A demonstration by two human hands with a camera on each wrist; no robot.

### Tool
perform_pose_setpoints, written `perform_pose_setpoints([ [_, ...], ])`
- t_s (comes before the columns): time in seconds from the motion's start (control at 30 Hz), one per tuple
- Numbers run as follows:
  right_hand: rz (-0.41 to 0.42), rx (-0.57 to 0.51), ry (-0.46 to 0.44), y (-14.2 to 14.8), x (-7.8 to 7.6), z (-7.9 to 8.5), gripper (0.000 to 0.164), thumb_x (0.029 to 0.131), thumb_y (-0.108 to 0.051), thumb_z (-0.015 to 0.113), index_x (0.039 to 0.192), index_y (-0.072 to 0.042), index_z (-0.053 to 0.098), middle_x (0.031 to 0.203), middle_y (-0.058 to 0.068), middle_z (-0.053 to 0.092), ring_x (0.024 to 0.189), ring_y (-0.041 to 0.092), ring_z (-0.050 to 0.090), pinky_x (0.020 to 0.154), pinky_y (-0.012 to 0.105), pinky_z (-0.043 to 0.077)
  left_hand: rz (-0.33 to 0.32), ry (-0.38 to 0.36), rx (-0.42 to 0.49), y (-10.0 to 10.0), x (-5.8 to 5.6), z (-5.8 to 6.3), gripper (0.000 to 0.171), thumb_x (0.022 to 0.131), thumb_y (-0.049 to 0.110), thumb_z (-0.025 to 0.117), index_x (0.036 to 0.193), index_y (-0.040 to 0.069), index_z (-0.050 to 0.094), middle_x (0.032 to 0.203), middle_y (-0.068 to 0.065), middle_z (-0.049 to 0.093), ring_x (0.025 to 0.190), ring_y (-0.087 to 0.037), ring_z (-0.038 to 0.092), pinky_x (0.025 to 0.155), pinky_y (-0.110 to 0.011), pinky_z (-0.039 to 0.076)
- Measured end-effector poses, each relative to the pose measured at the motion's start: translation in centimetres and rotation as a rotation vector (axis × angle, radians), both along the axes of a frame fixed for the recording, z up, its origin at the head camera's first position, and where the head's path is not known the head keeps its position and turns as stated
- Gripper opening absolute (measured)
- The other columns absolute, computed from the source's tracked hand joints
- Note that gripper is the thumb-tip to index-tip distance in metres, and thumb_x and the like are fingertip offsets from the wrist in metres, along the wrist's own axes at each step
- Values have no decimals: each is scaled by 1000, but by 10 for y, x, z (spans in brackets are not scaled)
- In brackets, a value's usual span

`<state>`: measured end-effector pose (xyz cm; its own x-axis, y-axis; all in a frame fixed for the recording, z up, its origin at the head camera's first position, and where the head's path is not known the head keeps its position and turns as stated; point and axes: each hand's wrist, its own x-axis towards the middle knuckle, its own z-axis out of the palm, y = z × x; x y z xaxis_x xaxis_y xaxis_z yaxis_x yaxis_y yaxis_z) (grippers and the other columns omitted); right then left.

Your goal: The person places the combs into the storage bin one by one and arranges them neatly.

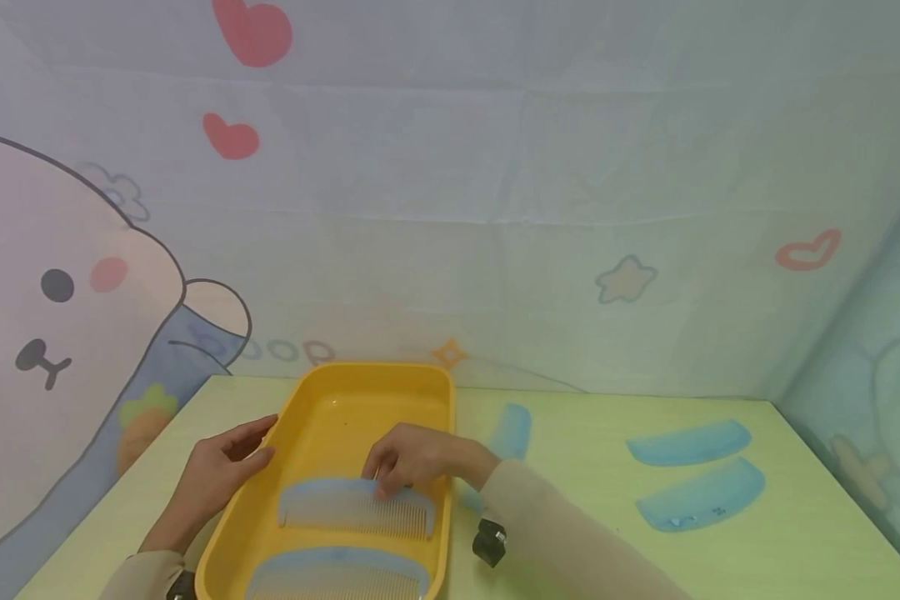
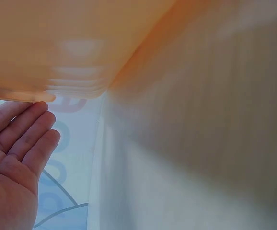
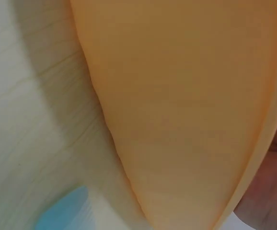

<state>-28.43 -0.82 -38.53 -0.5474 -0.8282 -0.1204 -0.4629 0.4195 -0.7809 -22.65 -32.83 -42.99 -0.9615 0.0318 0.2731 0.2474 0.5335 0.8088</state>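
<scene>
A light-blue comb [image 1: 356, 504] lies across the inside of a yellow tray [image 1: 378, 375], its teeth toward the near end. My right hand [image 1: 412, 457] reaches over the tray's right side and pinches this comb's spine between thumb and fingers. Nearer to me in the same tray is a second blue comb [image 1: 337, 562], cut off by the frame's bottom. On the other side, my left hand [image 1: 221, 467] rests against the tray's left rim with relaxed fingers. The left wrist view shows those fingers [image 2: 30, 127] nearly straight at the rim's underside. Most of the right hand is hidden behind the tray wall in the right wrist view.
Two more blue combs [image 1: 690, 442] [image 1: 701, 496] lie on the table [image 1: 570, 508] at the right. Another blue comb [image 1: 513, 429] is right of the tray, partly covered by the right forearm. A printed cloth [image 1: 540, 208] hangs behind the table.
</scene>
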Motion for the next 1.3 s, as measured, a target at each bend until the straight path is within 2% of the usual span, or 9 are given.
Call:
perform_pose_setpoints([
  [0.2,20,15,18,-2,1,-1,19,92,4,80,111,-1,79,91,5,76,75,3,62,66,17,50,10,-2,-4,-1,1,0,51,103,17,74,148,-3,60,145,-27,60,109,17,54,86,-15,56],
  [0.33,13,23,13,-4,3,-2,18,90,4,81,107,-1,79,85,-2,73,74,3,62,64,17,50,13,-2,-12,-1,2,0,51,103,17,74,148,-2,60,145,-26,60,109,17,54,86,-15,56],
  [0.47,0,31,-3,-6,5,-5,17,88,5,83,104,0,79,81,-4,72,72,5,62,63,18,50,5,-5,-8,-1,2,0,51,103,18,74,149,-2,60,146,-26,60,110,17,54,86,-16,56],
  [0.7,12,100,96,-9,8,-8,17,87,-1,87,102,-3,80,82,-8,68,75,1,58,72,15,51,1,-2,7,0,2,0,51,103,16,74,148,-2,61,146,-26,60,111,16,54,86,-15,56],
  [0.87,4,107,108,-9,10,-9,15,87,-2,87,101,-4,80,81,-9,69,74,1,60,72,15,52,6,-3,4,0,2,0,51,103,16,74,148,-2,61,146,-26,60,111,15,55,86,-15,56],
  [1.1,8,143,182,-10,11,-11,15,87,-5,89,99,-7,81,80,-12,67,76,0,59,73,15,51,6,-7,12,0,3,1,51,103,17,74,148,-2,60,145,-26,61,109,15,57,85,-16,57],
  [1.3,-3,133,196,-9,11,-10,15,87,-6,89,98,-8,80,82,-12,68,77,0,60,74,15,51,-2,-2,23,1,3,2,51,103,16,74,147,-5,60,144,-28,60,108,15,57,85,-16,57],
])
